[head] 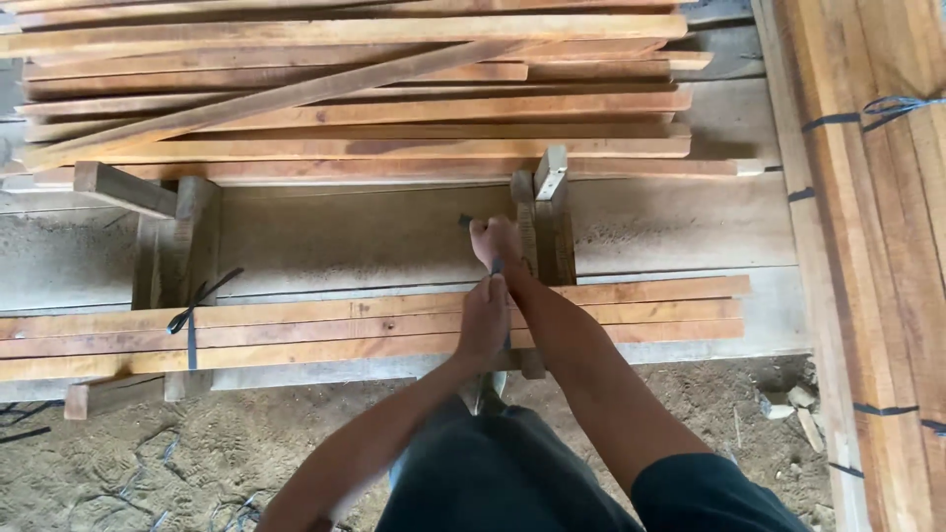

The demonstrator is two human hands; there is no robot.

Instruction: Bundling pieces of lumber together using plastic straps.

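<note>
A bundle of long reddish wooden slats point(296, 330) lies across two wooden cradles in front of me. My right hand point(495, 239) is stretched past the bundle, fist closed on a dark plastic strap point(498, 266) whose end sticks out to the left of the fist. My left hand point(484, 320) rests on top of the slats just below it, pinching the same strap where it crosses the wood. A second dark strap point(191, 320) is tied round the bundle at the left cradle.
A loose pile of slats point(374, 108) lies beyond, on a dusty bench point(374, 236). Strapped timber stacks point(877, 236) run down the right side. Wooden cradle uprights point(547, 227) stand by my hands. Sawdust floor with strap offcuts point(177, 463) is below.
</note>
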